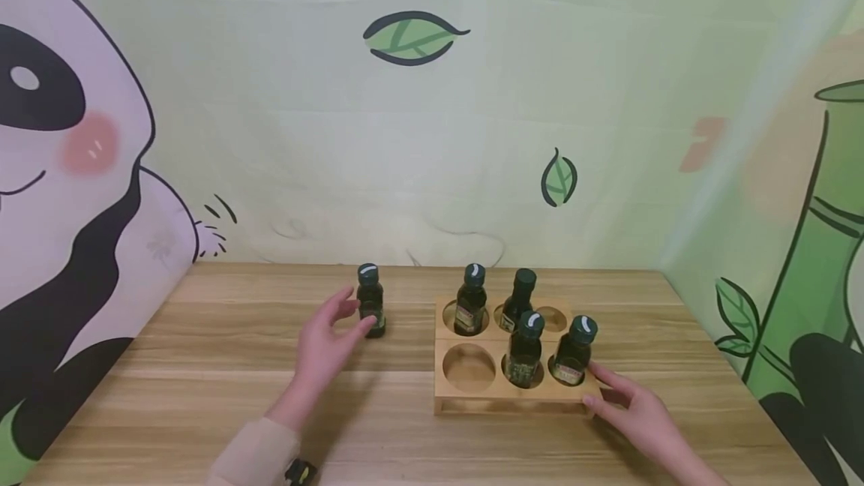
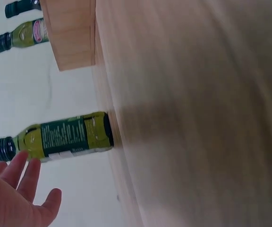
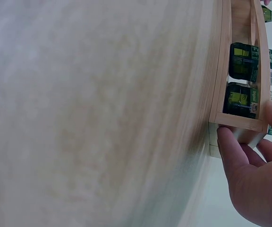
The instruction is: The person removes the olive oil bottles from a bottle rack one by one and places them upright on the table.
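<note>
A small dark green glass bottle (image 1: 370, 300) with a dark cap stands upright on the table, left of a wooden bottle rack (image 1: 520, 405). My left hand (image 1: 325, 347) is beside this bottle, its thumb and fingers spread around it without closing. The left wrist view shows the bottle's green label (image 2: 64, 137) and the fingertips near its neck. At the rack's front right corner, my right hand (image 1: 637, 412) grips the wooden end, thumb and fingers on either side of the corner. Several similar bottles (image 1: 524, 351) stand in the rack's round holes; the front left hole shows no bottle.
The wood-grain table (image 1: 378, 426) extends to both sides of the rack. Behind it hangs a pale green backdrop (image 1: 304, 133) printed with leaves, a panda and bamboo. A dark wrist strap (image 1: 300, 472) is on the left forearm.
</note>
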`<state>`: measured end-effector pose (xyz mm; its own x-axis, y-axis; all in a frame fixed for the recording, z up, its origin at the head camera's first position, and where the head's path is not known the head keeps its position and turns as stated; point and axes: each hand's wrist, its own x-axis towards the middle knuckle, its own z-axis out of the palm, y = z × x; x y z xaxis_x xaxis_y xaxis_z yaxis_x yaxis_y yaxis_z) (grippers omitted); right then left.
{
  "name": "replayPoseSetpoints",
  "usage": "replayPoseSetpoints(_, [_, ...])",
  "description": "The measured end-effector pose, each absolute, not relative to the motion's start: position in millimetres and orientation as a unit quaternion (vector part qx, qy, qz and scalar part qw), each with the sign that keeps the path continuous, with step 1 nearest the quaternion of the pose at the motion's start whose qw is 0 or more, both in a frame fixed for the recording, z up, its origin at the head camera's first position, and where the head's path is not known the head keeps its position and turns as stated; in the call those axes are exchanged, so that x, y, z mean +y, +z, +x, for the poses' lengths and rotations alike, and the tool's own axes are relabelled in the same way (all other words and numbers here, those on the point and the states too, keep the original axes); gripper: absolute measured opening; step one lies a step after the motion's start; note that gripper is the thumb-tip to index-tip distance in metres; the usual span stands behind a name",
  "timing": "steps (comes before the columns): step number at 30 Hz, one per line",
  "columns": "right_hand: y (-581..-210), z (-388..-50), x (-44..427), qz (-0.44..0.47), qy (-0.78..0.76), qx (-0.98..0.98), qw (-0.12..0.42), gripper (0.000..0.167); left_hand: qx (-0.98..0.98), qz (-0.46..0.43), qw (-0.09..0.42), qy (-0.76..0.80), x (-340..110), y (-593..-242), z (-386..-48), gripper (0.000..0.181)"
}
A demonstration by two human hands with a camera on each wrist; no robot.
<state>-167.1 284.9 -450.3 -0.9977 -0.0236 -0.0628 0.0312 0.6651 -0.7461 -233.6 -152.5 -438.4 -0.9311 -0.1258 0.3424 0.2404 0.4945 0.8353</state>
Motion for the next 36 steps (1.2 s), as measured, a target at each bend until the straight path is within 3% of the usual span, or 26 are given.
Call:
replayPoseSetpoints(12, [-451, -168, 285, -0.005, -0.412, 0.911, 0.029, 0.069, -0.865, -0.106, 0.190, -0.452, -127, -437, -213, 0.063])
replayPoseSetpoints(36, [-452, -166, 286, -0.006, -0.411, 0.911, 0.020, 0.067, -0.854, -0.168, 0.119, -0.478, -68, -439, -199, 0.078])
